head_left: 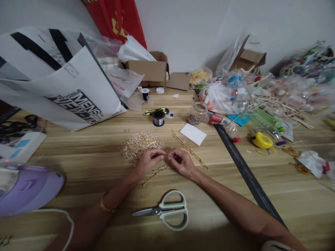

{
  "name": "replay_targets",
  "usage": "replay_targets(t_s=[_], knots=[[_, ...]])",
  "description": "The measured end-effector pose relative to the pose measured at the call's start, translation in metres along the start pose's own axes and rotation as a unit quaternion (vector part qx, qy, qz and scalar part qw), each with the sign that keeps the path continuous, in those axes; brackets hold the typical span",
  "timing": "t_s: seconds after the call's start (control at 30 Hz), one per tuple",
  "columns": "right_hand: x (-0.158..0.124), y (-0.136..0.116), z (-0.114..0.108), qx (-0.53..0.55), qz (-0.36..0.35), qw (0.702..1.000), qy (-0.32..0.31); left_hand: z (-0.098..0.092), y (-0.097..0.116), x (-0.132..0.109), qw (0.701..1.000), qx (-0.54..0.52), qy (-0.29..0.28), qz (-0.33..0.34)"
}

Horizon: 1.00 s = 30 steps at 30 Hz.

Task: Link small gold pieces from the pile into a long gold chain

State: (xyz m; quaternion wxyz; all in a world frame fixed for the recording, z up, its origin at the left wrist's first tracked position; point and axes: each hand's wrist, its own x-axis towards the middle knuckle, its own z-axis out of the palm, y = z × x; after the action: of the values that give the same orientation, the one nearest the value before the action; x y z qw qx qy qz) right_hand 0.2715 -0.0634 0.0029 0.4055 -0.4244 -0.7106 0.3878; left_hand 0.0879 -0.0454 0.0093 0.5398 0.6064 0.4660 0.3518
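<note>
My left hand (149,161) and my right hand (183,163) meet almost tip to tip over the wooden table, each with thumb and fingers pinched. Whatever lies between the fingertips is too small to make out. Just behind my left hand is a heap of gold and clear beaded pieces (140,142). Below its fingers runs a short gold chain (154,174), partly covered by the hand. Another gold chain (192,152) stretches diagonally beyond my right hand. Nearer to me lie scissors (167,209) with pale handles, blades pointing left.
Behind the heap stand a wire spool (158,119) and a yellow-black cutter (150,111). A white card (193,134) and a bead jar (196,113) are right of them. A purple iron (28,188) and a large white bag (65,80) occupy the left; bottles and a tape measure (262,140) crowd the right.
</note>
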Motion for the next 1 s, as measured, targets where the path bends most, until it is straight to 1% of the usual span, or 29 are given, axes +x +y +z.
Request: replay_targets(t_s=[0.43, 0.7, 0.9, 1.0], knots=[[0.0007, 0.0010, 0.0008, -0.004, -0.001, 1.000, 0.012, 0.0024, 0.0024, -0.0006, 1.000, -0.012, -0.013, 0.003], [0.0007, 0.0002, 0.0006, -0.010, 0.005, 1.000, 0.010, 0.0055, 0.0072, -0.0024, 0.999, 0.032, 0.012, 0.026], [0.0009, -0.0006, 0.0006, -0.012, 0.007, 1.000, 0.007, 0.0051, 0.0061, -0.0018, 0.999, 0.033, 0.011, 0.030], [0.0008, -0.0006, 0.0009, -0.008, 0.010, 1.000, 0.002, 0.0050, 0.0049, -0.0025, 0.998, 0.056, 0.010, 0.042]])
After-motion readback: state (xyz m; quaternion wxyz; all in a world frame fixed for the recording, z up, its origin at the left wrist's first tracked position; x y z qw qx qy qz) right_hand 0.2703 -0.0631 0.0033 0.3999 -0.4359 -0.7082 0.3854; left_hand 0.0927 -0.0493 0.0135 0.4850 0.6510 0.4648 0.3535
